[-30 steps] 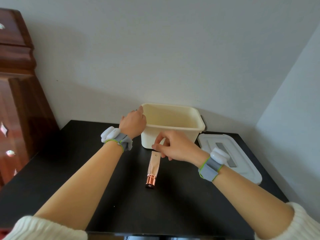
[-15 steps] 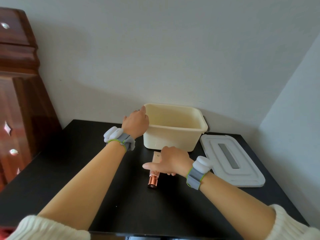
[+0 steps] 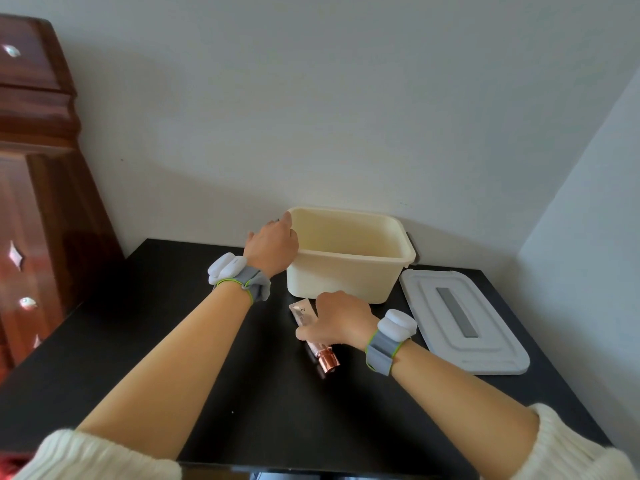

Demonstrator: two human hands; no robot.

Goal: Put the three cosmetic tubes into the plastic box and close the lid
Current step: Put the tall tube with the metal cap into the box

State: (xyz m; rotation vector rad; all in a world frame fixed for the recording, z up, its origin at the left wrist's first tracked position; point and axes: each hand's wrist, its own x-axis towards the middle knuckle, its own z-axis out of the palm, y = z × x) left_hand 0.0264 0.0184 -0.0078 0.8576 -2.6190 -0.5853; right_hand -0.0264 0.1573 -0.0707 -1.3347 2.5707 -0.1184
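1. A black tabletop (image 3: 173,375) is set in a corner w/ pale walls; a dark wood cabinet (image 3: 38,202) is seen well left of the plastic box (image 3: 346,278).
2. The box, cream, lid off, is placed at the back of the table; its inside is seen only in part, so tubes already in it can't be told.
3. The grey-white lid (image 3: 464,323) is laid flat just right of the box, apart from it.
4. The box's near-left rim is held by the left hand (image 3: 272,249), fingers curled over the edge.
5. One cosmetic tube (image 3: 313,336), pinkish w/ a copper cap, is seen flat on the table just in front of the box, cap end pointing away from it.
6. The tube's middle is covered by the right hand (image 3: 341,320), fingers curled down around it; whether it's fully gripped can't be told, fingertips being hidden.
7. Step judged: pickup of this tube.
8. Next move prob. calls for a firm pinch, a lift over the box's front wall, a release inside, then the lid being fetched.
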